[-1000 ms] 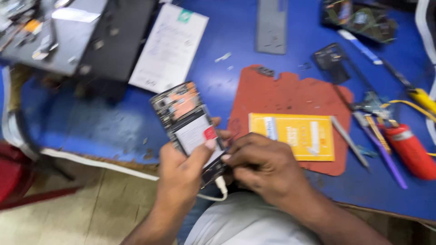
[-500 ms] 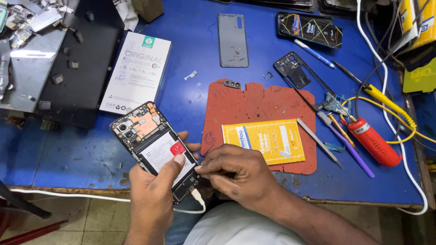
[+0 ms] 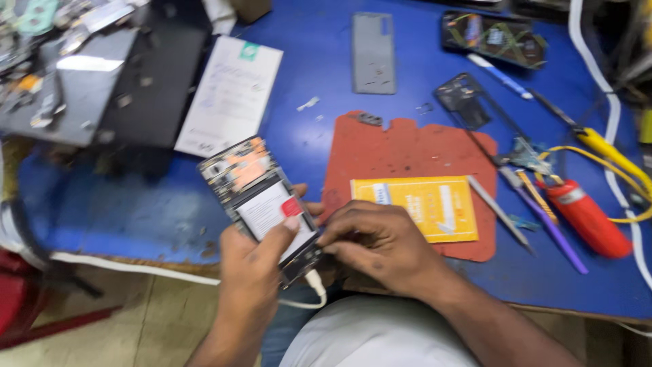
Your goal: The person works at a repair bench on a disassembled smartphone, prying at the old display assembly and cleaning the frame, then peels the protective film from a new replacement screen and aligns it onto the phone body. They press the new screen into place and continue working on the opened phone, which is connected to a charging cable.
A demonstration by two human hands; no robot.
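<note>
Both hands meet on one thing as I watch from the head view: an opened smartphone with its back cover off, copper and white parts showing inside (image 3: 261, 197). My left hand (image 3: 255, 268) is wrapped around its lower half from beneath, thumb pressed on the white battery by a small red tab (image 3: 292, 206). My right hand (image 3: 380, 241) is curled at the phone's lower right edge, fingertips pinched against it; what they pinch is too blurred to tell. A white cable (image 3: 314, 289) hangs from the phone's bottom end, just below the grip. Right of the grip, a yellow rectangular packet (image 3: 424, 207) lies on a red-brown rubber work mat (image 3: 401, 149) on the blue table (image 3: 136, 211).
</note>
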